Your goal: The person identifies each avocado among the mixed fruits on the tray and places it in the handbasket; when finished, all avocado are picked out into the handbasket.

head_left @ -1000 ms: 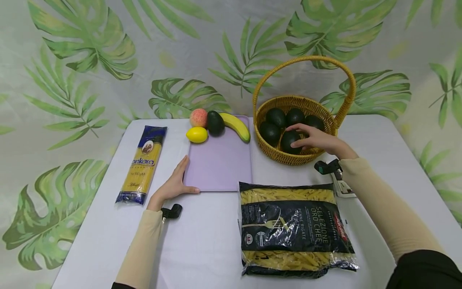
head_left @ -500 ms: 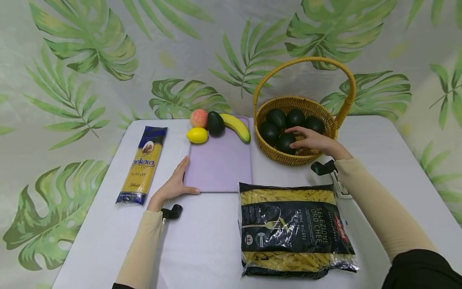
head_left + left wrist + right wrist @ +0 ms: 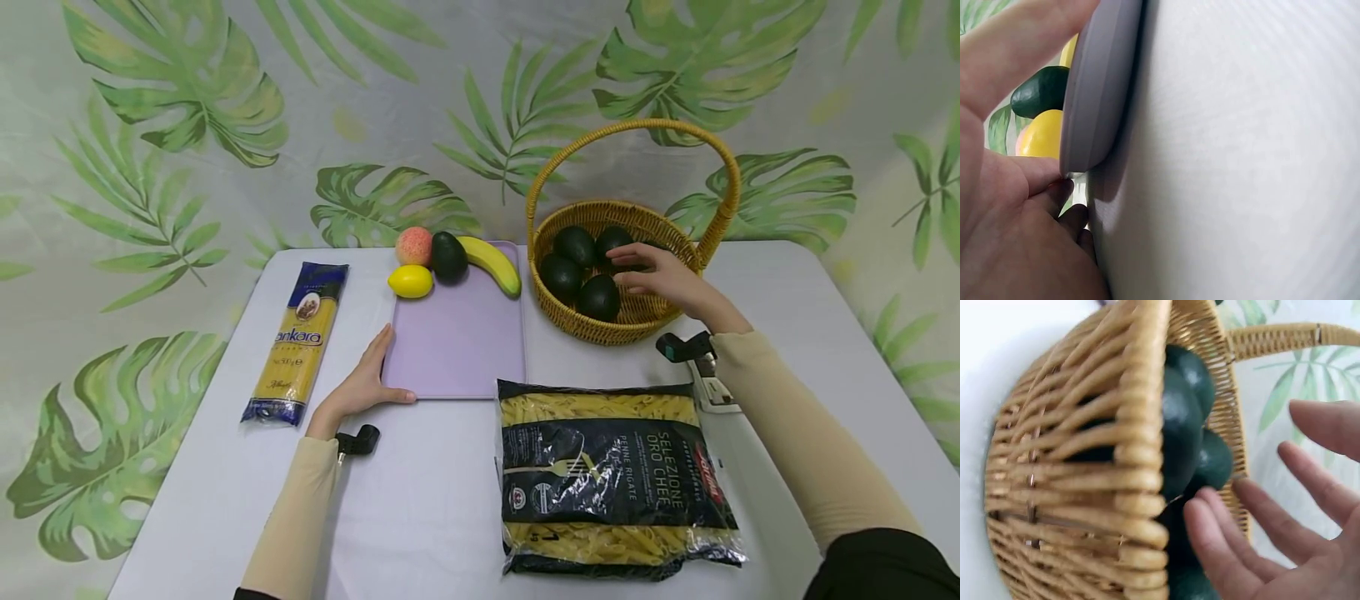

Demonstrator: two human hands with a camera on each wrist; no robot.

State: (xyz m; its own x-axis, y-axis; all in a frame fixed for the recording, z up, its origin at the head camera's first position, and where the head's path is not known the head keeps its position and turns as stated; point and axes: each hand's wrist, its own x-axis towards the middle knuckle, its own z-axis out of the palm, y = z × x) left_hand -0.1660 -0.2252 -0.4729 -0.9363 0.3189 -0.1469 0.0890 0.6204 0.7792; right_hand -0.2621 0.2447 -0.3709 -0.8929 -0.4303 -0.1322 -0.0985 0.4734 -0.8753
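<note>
My left hand lies at the near left corner of a lilac tray, thumb along the front edge and straight fingers along the left side. In the left wrist view the thumb and a finger touch the tray's rim. My right hand hovers over the right part of a wicker basket, fingers spread, holding nothing. Several dark avocados lie in the basket, the nearest avocado just left of that hand. The hand partly hides the avocados at the back right. In the right wrist view the fingers are apart.
On the tray's far side sit an avocado and a banana; a peach and a lemon are at its far left corner. A spaghetti pack lies left, a penne bag in front. The basket's tall handle arches overhead.
My right hand shifts the near avocado slightly left in the basket, then lets go and moves up and to the right. My left hand stays at the tray's corner.
</note>
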